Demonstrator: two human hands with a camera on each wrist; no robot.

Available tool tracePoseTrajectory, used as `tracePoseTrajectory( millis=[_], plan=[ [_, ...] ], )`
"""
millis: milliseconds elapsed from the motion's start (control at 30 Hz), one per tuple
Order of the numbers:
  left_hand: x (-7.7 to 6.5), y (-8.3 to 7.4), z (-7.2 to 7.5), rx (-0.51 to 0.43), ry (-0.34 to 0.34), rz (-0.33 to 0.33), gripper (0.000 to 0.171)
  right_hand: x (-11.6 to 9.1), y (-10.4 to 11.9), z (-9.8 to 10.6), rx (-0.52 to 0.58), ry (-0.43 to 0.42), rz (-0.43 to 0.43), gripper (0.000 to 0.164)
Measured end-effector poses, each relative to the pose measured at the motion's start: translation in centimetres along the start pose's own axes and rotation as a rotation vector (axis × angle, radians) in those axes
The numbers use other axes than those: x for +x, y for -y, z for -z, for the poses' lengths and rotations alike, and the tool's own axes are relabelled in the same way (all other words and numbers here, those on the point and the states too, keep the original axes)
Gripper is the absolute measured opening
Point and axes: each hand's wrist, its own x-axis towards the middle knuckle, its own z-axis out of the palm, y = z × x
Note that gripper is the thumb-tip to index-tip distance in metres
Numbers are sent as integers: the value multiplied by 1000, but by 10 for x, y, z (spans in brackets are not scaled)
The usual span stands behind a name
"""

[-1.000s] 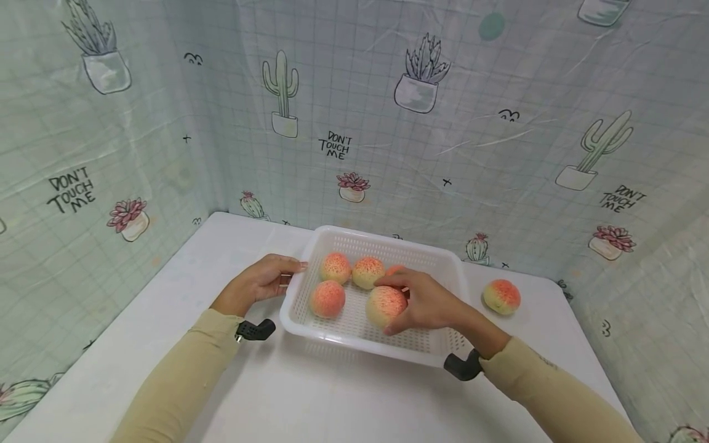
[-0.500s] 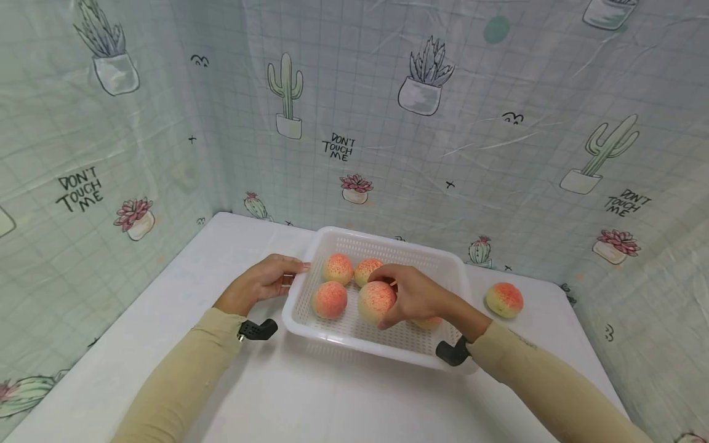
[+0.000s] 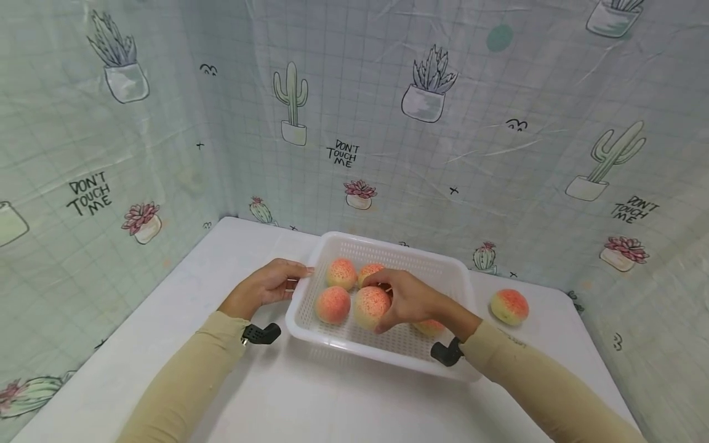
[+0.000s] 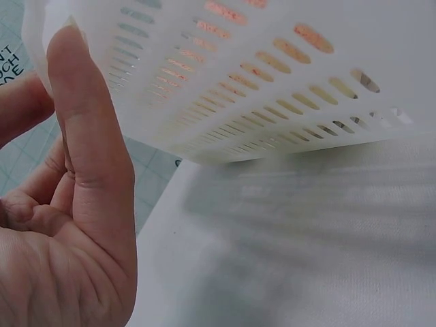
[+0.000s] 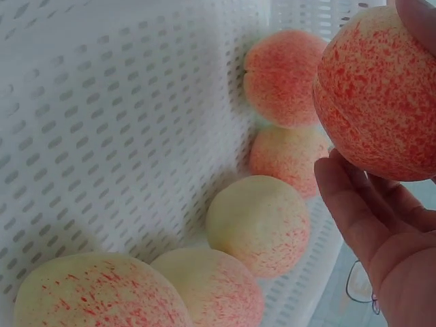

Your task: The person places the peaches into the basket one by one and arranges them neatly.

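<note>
A white perforated plastic basket [image 3: 382, 355] sits on the table with several red-and-cream peaches in it. My left hand [image 3: 275, 283] holds its left rim, the thumb [image 4: 92, 122] against the outer wall in the left wrist view. My right hand [image 3: 412, 299] grips one peach [image 3: 372, 307], thumb at the near side and fingers at the far side, over the basket's middle. In the right wrist view this held peach [image 5: 381, 95] is up beside the others. Left of it lie a pinker peach [image 3: 333, 304] and a speckled peach [image 3: 341, 274]. Behind, another peach [image 3: 370, 271] is partly hidden.
A lone peach [image 3: 509, 306] lies on the white table [image 3: 310, 400] right of the basket. Another peach [image 3: 429, 327] shows in the basket under my right wrist. A cactus-print curtain [image 3: 376, 141] hangs around the table's back and sides.
My right hand has moved left inside the basket with the peach. A peach under my right wrist has come into sight, and one behind the hand is now covered. The left hand keeps its hold.
</note>
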Motion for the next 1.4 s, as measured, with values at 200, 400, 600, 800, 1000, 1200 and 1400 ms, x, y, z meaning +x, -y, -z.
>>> tracePoseTrajectory(
  millis=[200,400,600,800,1000,1200,1400],
  plan=[
    [0,1,1,9,-6,-4,38,5,-6,-4,20,15,-3,79],
    [0,0,-1,13,-15,-4,36,12,-13,-11,1,50,40,76],
    [-2,1,-1,15,-18,4,38,16,-16,-19,20,89,50,76],
    [-2,1,0,17,-8,-3,38,18,-17,-24,2,110,51,75],
    [-1,0,1,7,-7,1,38,18,-18,-29,-20,126,48,74],
    [-2,0,1,5,-4,1,39,18,-19,-32,-43,135,67,69],
    [-3,0,1,5,-10,1,39,19,-18,-34,-44,140,75,68]
  ],
)
